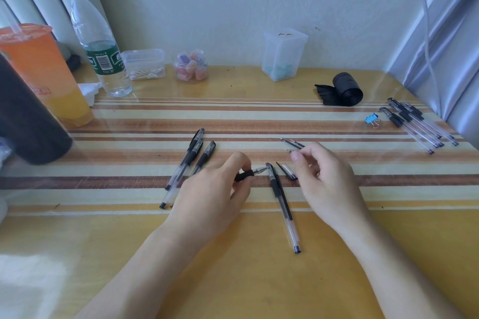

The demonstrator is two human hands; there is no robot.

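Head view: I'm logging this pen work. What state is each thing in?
Held pen, uncapped, gripped by left hand.
Refills, loose, pinched by right hand.
Centre pen, capped, lying flat.
Loose cap, off, lying flat.
Left pens, capped, lying flat.
Right pens, capped, piled.
Bottle, upright, capped.
Cup, upright, straw in.
Binder clip, shut.
Bag roll, partly unrolled.

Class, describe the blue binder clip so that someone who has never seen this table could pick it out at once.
Take the striped yellow table and go to its far right edge, where a bundle of clear pens lies slantwise. Just left of their black caps sits the binder clip. It is small and bright blue with wire handles, unlike the long pens beside it.
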